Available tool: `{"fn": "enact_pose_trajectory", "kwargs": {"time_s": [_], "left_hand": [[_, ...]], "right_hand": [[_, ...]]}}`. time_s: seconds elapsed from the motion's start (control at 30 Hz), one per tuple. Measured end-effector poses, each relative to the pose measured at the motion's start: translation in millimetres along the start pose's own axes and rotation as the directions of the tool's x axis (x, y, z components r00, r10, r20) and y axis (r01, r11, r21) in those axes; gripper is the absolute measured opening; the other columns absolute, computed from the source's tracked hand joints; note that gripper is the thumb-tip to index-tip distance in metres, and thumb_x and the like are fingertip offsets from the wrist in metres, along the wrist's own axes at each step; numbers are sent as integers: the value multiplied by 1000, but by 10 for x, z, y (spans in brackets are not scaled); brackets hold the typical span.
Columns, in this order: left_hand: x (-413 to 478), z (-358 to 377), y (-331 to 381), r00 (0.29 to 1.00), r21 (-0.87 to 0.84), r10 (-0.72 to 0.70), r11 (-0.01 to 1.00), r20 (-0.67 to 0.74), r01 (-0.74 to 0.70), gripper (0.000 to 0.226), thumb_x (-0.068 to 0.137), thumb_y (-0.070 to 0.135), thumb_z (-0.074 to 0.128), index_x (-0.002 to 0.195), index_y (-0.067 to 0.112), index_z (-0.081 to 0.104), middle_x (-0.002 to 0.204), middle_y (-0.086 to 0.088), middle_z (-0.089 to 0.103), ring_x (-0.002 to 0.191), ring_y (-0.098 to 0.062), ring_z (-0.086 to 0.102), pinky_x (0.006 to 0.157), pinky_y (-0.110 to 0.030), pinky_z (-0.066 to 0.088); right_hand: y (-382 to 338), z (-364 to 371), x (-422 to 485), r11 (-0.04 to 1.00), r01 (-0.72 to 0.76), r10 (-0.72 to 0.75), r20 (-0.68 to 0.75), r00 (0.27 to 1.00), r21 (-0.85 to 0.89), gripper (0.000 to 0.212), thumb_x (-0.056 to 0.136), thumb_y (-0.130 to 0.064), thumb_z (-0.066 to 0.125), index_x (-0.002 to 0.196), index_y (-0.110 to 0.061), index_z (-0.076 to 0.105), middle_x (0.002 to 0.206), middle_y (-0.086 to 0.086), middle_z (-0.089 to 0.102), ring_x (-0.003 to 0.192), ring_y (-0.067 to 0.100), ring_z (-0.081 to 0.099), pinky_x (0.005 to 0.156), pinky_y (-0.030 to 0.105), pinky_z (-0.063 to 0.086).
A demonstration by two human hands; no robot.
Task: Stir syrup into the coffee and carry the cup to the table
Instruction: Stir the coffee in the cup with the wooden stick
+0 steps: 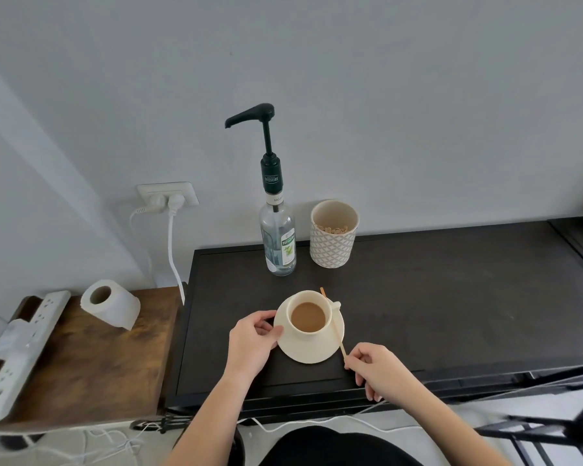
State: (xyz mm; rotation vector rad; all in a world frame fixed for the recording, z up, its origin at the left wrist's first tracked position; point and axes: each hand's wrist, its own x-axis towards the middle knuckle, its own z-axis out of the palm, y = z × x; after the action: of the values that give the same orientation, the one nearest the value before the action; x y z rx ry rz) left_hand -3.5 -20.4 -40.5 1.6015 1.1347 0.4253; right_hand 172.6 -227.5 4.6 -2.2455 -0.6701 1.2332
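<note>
A dark tabletop (435, 297) is seen against a pale wall, with a lower brown wooden side table (91, 358) set just beside it on the left. On the side table a white power strip (21, 358) and a roll of toilet paper (110, 304) are laid. At the back of the tabletop a clear syrup bottle (278, 237) with a tall black pump is stood upright, and a patterned cup (333, 233) holding wooden sticks is placed just beside it on the right. Nearer the front edge a cream saucer (308, 351) is set on the tabletop, and a cream cup (311, 319) filled with milky coffee is carried on it. The saucer's left rim is pinched by the left hand (249, 344), its grip closed on the saucer. A thin wooden stirrer (334, 326) is laid across the saucer just right of the cup; its near end is held in the closed grip of the right hand (381, 368).
</note>
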Motion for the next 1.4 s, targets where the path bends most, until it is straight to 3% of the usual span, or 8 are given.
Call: {"fn": "enact_pose_trajectory", "kwargs": {"time_s": [0.27, 0.43, 0.53, 0.67, 0.77, 0.9, 1.17, 1.4], "left_hand": [[-37, -3, 44, 1000, 12, 2, 1000, -5, -2, 29, 96, 12, 85, 124, 20, 82, 91, -9, 78, 83, -19, 78, 72, -19, 67], [-56, -3, 61, 1000, -9, -12, 1000, -16, 12, 32, 95, 12, 86, 126, 17, 82, 93, -11, 79, 91, -30, 81, 73, -22, 68], [-68, -36, 89, 1000, -1, 12, 1000, -26, -12, 41, 94, 15, 88, 133, 21, 79, 101, -2, 79, 90, -20, 81, 83, -32, 71], [-177, -95, 190, 986, 84, 161, 983, 42, -164, 61, 87, 22, 93, 139, 40, 68, 123, 17, 73, 111, 6, 68, 94, -22, 58], [-224, -67, 260, 964, 123, 146, 977, 224, -177, 98, 70, 45, 101, 155, 45, 52, 146, 30, 56, 137, 2, 54, 115, -28, 45], [-242, 73, 349, 961, 166, 150, 967, 231, -191, 119, 55, 59, 101, 159, 49, 45, 154, 29, 52, 151, -6, 45, 131, -50, 37], [-265, 275, 388, 968, 102, 213, 969, 130, -227, 93, 57, 59, 101, 136, 67, 52, 139, 32, 67, 138, -1, 62, 124, -56, 44], [-209, 302, 410, 959, 76, 266, 959, 99, -274, 79, 61, 53, 103, 128, 58, 62, 129, 25, 75, 126, -4, 70, 114, -54, 54]], "right_hand": [[-11, -9, -20, 994, 42, -42, 6, 999, -100, 21, 106, -33, 60, 93, -18, 67, 68, -2, 66, 41, 8, 57, 49, 21, 53], [-23, -63, -61, 973, 46, -55, -34, 998, -225, 33, 108, -42, 54, 88, -20, 69, 70, -6, 63, 56, 9, 54, 58, 22, 49], [-84, -185, -77, 962, 67, -99, -109, 989, -263, 28, 109, -42, 52, 93, -25, 68, 78, -5, 67, 67, 9, 60, 63, 23, 47], [-183, -325, 35, 984, 162, -176, -246, 953, -77, 13, 108, -40, 53, 112, -36, 64, 91, -4, 70, 73, 11, 63, 67, 25, 52], [-303, -366, 153, 975, 224, -212, -271, 939, 12, 19, 111, -33, 51, 126, -38, 61, 99, -3, 70, 67, 10, 61, 65, 24, 52], [-427, -348, 264, 964, 267, -257, -237, 937, 8, 22, 112, -30, 48, 127, -38, 62, 106, -5, 72, 59, 10, 64, 65, 25, 56], [-471, -288, 361, 954, 299, -293, -214, 932, -5, 20, 112, -24, 49, 112, -33, 68, 102, -5, 74, 53, 9, 60, 59, 23, 55], [-464, -292, 400, 953, 301, -292, -224, 930, 7, 20, 111, -23, 51, 108, -31, 68, 99, -4, 75, 49, 7, 57, 59, 26, 55]]}}
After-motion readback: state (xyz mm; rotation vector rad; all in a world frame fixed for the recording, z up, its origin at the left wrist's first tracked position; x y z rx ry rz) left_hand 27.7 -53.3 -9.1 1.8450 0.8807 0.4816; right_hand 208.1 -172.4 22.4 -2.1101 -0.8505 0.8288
